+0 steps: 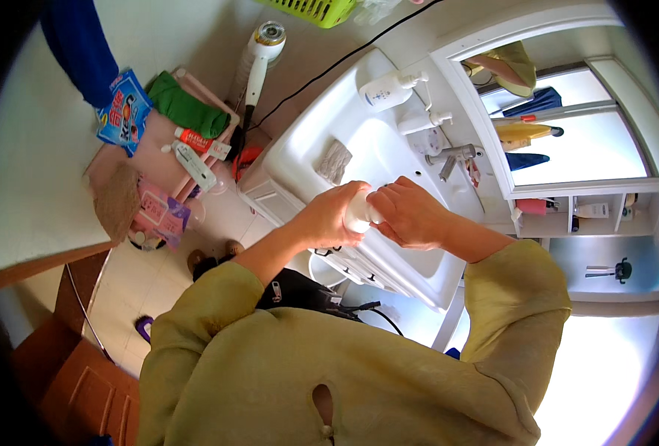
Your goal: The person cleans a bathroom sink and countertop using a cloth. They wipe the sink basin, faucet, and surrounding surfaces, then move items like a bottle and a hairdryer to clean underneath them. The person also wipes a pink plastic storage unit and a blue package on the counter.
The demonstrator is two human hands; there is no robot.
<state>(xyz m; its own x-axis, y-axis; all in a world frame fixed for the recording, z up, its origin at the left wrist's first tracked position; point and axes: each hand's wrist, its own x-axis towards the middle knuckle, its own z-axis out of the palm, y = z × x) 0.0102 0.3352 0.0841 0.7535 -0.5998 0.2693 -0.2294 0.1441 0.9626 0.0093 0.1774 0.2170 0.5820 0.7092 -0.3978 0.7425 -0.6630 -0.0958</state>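
Note:
A white bottle (357,213) is held between both hands over the near edge of the white washbasin (285,139). My left hand (329,214) wraps around the bottle's body. At the bottle's top, the fingers of my right hand (410,214) grip its neck or cap, which they mostly cover. Just beyond my left hand, a folded grey-beige cloth (335,160) lies on the basin's rim. A large white pump bottle (388,91) and a smaller white pump bottle (421,121) stand at the back, near the chrome faucet (451,157).
Left of the basin, a pink rack (134,167) carries a green cloth (187,106), a blue packet (123,114) and boxes. A white hair dryer (262,61) hangs on the wall, near a black cable (340,58). A mirror cabinet (522,187) is at the right.

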